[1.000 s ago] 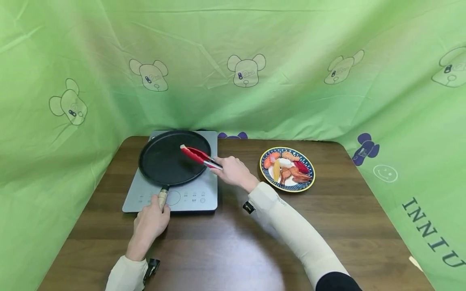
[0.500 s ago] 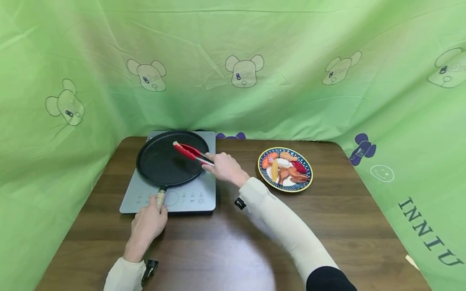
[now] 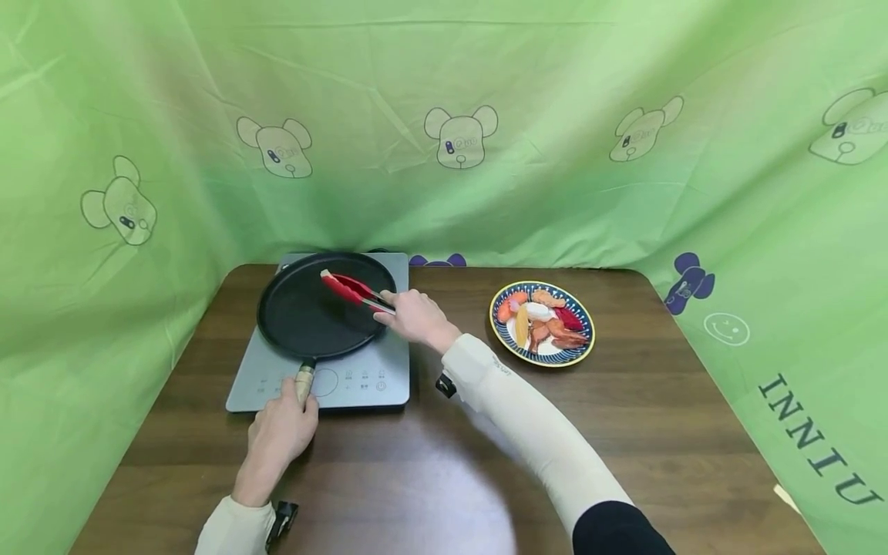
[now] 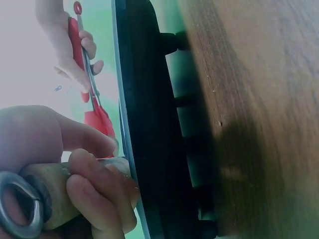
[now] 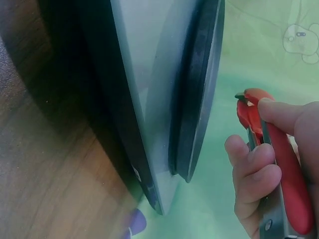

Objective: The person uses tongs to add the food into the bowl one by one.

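Note:
My left hand [image 3: 283,428] grips the pale wooden handle [image 3: 304,383] of a flat black frying pan [image 3: 305,316]. Its fingers curl round that handle in the left wrist view, where a metal ring [image 4: 39,214] hangs at the end. The pan lies on a grey induction cooktop [image 3: 385,351]. My right hand [image 3: 418,317] holds red-and-silver tongs [image 3: 350,290] above the pan's right part. The right wrist view has thumb and fingers round the red grip [image 5: 291,184]. A pale spot shows at the tongs' tip; whether it is a held piece, I cannot tell.
To the right on the brown wooden table [image 3: 624,432] stands a blue-patterned plate [image 3: 590,351] with several food pieces, among them a shrimp-like one and a yellow one. A green printed cloth [image 3: 555,200] hangs behind and along both sides.
My right hand and the tongs have moved left over the pan, deeper across its surface. The left hand keeps its grip on the handle. The whole head view has drifted slightly.

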### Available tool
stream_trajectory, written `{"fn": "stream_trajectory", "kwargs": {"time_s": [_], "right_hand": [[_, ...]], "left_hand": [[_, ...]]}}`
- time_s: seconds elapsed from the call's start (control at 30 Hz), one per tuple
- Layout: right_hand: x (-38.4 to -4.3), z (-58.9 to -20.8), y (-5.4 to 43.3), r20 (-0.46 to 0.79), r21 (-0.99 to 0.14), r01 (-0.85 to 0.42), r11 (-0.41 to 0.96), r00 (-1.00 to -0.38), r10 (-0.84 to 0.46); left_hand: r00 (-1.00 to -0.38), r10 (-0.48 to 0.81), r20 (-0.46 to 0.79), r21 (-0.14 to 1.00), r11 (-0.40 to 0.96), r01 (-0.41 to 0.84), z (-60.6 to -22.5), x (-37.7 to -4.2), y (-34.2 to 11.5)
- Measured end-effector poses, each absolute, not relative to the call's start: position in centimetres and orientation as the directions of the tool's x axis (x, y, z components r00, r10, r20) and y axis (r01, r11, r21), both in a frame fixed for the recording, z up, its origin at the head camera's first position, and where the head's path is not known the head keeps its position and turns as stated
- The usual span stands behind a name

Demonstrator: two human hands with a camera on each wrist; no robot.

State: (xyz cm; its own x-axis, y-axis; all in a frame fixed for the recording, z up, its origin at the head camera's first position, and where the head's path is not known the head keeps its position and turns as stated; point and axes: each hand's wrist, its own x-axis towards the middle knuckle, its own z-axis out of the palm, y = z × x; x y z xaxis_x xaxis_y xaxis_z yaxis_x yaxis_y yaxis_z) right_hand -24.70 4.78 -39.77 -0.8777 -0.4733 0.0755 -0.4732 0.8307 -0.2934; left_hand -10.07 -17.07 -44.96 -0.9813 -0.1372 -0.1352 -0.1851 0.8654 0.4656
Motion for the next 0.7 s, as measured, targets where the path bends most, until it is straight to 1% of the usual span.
{"fn": "stream_trajectory", "kwargs": {"time_s": [0.4,0.7], "right_hand": [[-25.2,-40.2,3.3,0.041,-0.262,-0.449,0.854,-0.89,-0.455],[-25.8,-40.2,2.4,0.056,-0.249,-0.437,0.864,-0.897,-0.438]], "left_hand": [[-0.979,-0.142,-0.146,0.456,0.869,-0.194,-45.2,-10.2,-17.0],[-0.98,-0.14,-0.144,0.453,0.871,-0.191,-45.3,-10.3,-17.0]]}}
